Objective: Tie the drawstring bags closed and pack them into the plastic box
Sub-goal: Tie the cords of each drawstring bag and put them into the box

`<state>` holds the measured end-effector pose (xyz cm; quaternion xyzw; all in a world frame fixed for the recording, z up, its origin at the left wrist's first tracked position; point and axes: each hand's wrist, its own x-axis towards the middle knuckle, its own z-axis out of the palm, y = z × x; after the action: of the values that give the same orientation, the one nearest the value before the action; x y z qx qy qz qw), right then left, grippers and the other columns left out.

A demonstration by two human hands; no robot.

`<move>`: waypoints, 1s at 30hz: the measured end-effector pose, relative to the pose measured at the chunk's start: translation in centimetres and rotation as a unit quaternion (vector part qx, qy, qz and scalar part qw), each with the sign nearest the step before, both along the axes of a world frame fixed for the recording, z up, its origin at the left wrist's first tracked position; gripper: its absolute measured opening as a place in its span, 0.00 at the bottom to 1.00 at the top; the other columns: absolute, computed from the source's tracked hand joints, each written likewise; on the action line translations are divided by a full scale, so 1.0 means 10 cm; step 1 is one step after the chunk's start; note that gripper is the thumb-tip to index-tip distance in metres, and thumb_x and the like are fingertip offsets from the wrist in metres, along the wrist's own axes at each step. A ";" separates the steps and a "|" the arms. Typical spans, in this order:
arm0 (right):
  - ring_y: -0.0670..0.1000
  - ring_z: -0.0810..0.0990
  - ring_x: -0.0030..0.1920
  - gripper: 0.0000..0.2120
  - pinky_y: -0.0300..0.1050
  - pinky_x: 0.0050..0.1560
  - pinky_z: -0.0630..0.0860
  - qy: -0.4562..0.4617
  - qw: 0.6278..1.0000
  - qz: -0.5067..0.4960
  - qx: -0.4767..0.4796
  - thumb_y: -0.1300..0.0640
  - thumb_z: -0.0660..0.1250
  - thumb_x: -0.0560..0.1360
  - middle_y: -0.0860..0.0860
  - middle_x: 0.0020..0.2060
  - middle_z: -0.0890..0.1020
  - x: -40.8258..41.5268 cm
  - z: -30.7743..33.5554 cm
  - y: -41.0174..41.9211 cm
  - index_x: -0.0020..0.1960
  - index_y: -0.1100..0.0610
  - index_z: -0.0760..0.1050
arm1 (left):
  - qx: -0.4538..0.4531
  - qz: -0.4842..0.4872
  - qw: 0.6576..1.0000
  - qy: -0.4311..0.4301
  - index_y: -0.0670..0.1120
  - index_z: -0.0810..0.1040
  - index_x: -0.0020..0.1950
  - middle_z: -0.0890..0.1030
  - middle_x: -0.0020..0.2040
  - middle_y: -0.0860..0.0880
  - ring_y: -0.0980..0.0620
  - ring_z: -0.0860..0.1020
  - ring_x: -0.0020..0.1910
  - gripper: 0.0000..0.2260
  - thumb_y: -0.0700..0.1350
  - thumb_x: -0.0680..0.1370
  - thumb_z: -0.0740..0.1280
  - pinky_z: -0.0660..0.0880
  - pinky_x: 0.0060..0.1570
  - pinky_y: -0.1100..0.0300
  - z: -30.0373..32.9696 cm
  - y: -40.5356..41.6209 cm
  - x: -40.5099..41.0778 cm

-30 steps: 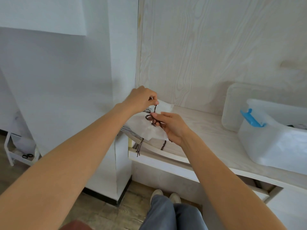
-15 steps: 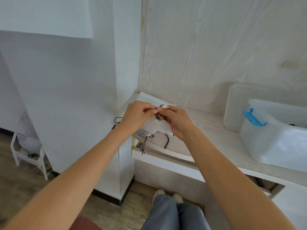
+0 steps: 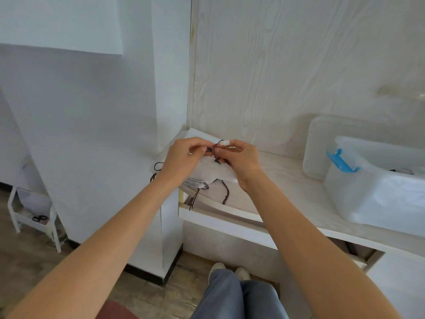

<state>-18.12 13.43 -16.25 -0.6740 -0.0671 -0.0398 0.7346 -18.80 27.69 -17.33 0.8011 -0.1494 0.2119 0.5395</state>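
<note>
Nearest the camera, two bare forearms are stretched forward over the knees so that the work is kept above the wooden shelf [image 3: 287,180] rather than in the lap. The left hand [image 3: 184,157] is curled, its fingertips pinching the dark cord [image 3: 215,149] at the mouth of the white drawstring bag [image 3: 211,169]. The right hand [image 3: 241,157] is likewise closed on the same cord from the other side; the two pinches meet so that a knot can, it seems, be drawn tight between them. The bag is held just above a small stack of further bags [image 3: 195,183], whose loose cords are left hanging over the shelf's front edge, probably kept there within easy reach for tying in turn. Farther right, well apart from the hands, the plastic box [image 3: 379,199] with a blue clip [image 3: 340,161] is stood open on the shelf, ready for packing; something dark lies inside, too little shown to be identified. Its lid [image 3: 319,143] is propped against the wood-grain back panel, out of the way.
</note>
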 end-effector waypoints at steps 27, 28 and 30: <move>0.46 0.79 0.30 0.04 0.35 0.35 0.75 -0.045 0.998 -0.017 -0.037 0.65 0.73 0.69 0.55 0.34 0.82 -0.06 0.00 0.04 0.40 0.61 0.77 | 0.049 0.017 0.998 0.028 0.43 0.83 0.49 0.83 0.41 0.49 0.56 0.81 0.42 0.08 0.44 0.77 0.66 0.75 0.44 0.66 0.06 0.02 0.02; 0.46 0.79 0.31 0.04 0.35 0.36 0.75 -0.047 0.998 -0.015 -0.042 0.64 0.73 0.69 0.55 0.34 0.82 -0.05 -0.01 0.04 0.40 0.61 0.77 | 0.049 0.007 0.998 0.035 0.43 0.83 0.50 0.83 0.42 0.48 0.54 0.81 0.44 0.08 0.44 0.77 0.66 0.75 0.43 0.67 0.07 0.03 0.02; 0.45 0.79 0.30 0.04 0.35 0.35 0.74 -0.051 0.997 -0.017 -0.053 0.63 0.72 0.70 0.54 0.33 0.82 -0.04 -0.02 0.03 0.41 0.62 0.77 | 0.043 -0.016 0.998 0.048 0.42 0.82 0.50 0.83 0.42 0.48 0.53 0.81 0.44 0.09 0.45 0.77 0.66 0.73 0.37 0.71 0.07 0.04 0.01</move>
<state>-18.51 13.73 -16.42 -0.7101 -0.0945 -0.0830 0.6928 -18.73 28.12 -16.58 0.8304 -0.1454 0.1578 0.5142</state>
